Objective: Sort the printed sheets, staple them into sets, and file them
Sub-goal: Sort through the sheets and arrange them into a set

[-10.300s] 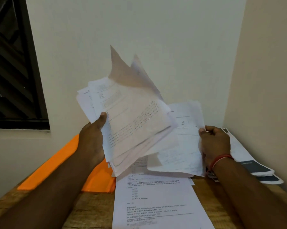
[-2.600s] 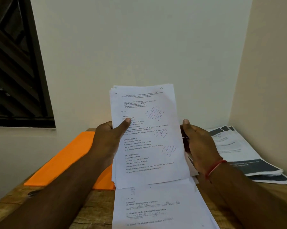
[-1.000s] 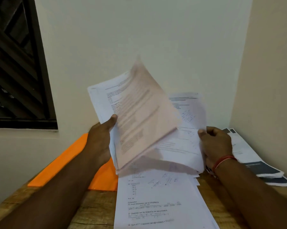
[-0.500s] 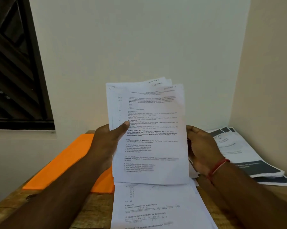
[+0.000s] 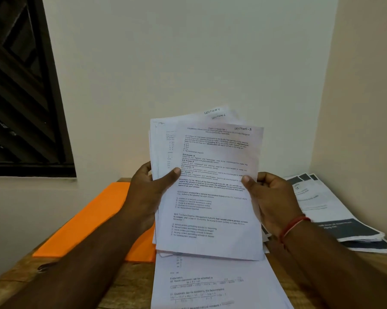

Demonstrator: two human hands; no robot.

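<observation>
Head view: regathered the printed sheets (image 5: 210, 197) after flipping one; pinching the side edges with left hand (image 5: 148, 192) and right hand (image 5: 270, 197); still sorting.

The held sheets (image 5: 210, 197) hide part of the fingers of the left hand (image 5: 146, 192) and right hand (image 5: 274, 197) from me. I see just the top corners of the back pages. The small print is too tiny for me to read. The loose sheets (image 5: 210, 284) on the table (image 5: 136, 284) run off the bottom edge. The orange folder (image 5: 94, 219) is partly covered.
</observation>
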